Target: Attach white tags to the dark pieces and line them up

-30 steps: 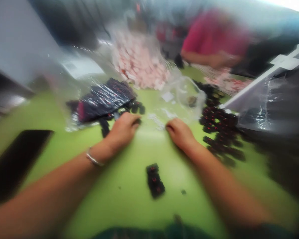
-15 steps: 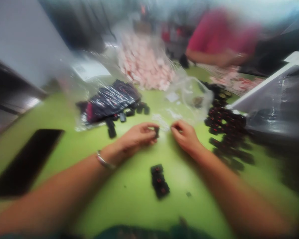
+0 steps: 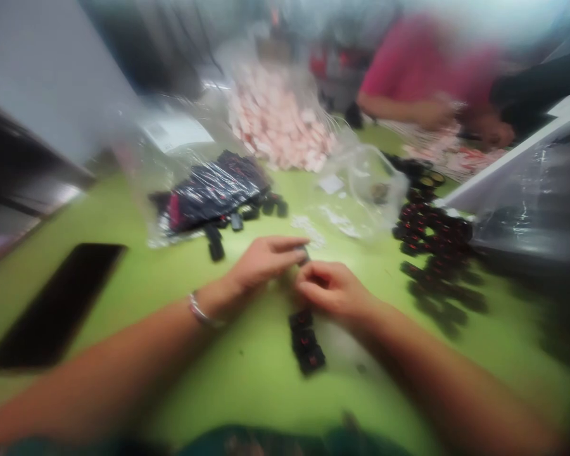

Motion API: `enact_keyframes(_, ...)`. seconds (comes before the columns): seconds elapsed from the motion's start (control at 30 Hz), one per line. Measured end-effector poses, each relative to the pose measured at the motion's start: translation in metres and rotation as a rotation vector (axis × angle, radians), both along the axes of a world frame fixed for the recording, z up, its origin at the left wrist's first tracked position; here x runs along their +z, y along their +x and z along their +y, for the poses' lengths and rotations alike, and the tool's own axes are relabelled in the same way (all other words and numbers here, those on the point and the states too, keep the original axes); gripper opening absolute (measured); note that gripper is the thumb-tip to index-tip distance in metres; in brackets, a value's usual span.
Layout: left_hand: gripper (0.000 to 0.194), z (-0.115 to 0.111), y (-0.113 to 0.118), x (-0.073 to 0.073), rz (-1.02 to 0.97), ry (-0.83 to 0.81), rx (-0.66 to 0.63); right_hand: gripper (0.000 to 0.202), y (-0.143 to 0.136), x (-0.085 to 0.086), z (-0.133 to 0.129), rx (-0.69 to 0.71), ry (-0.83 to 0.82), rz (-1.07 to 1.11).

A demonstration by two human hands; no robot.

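Note:
Near the middle of the green table (image 3: 266, 392), my left hand (image 3: 266, 263) pinches a small dark part (image 3: 304, 256) between thumb and fingers. My right hand (image 3: 330, 288) is right beside it, fingertips pinched together close to that part; whatever they hold is too small to make out. Just below the hands lies a short row of black pieces (image 3: 307, 342) with red marks. Small white pieces (image 3: 308, 229) are scattered beyond my fingers, next to a clear open plastic bag (image 3: 375, 190).
A plastic bag of dark parts (image 3: 218, 190) and loose black pieces lie left of centre; a dark flat slab (image 3: 57, 304) is further left. Behind stands a bag of pale pink pieces (image 3: 280, 120). Black parts (image 3: 427, 228) are piled right. Across the table, a person in pink (image 3: 413, 76) handles pieces.
My right hand has moved left and nearer to me, up to my left hand. My left fingers have straightened somewhat over the dark part. Across the table, the person's hands have moved apart.

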State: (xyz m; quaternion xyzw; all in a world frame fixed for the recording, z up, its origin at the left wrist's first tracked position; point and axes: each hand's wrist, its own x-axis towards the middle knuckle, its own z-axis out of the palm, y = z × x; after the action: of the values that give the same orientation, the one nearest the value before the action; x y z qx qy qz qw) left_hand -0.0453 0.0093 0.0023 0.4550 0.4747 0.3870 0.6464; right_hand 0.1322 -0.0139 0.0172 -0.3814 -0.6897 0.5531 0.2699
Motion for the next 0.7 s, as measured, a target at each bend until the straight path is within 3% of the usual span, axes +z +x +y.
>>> enact_keyframes(0.17,0.032,0.002,0.002,-0.002,-0.142,-0.050,-0.004,0.011,0.003,0.003,0.002,-0.182,-0.059,0.067)
enact_keyframes(0.33,0.031,0.003,0.001,-0.001,-0.060,-0.013,-0.060,0.014,0.004,0.000,0.006,-0.285,-0.072,0.096)
enact_keyframes(0.5,0.054,0.001,0.003,0.001,-0.193,-0.141,-0.115,0.011,0.004,-0.002,0.008,-0.324,0.099,0.065)
enact_keyframes(0.7,0.040,0.000,0.006,-0.003,-0.262,-0.182,-0.155,0.009,0.006,-0.006,0.010,-0.377,0.242,0.018)
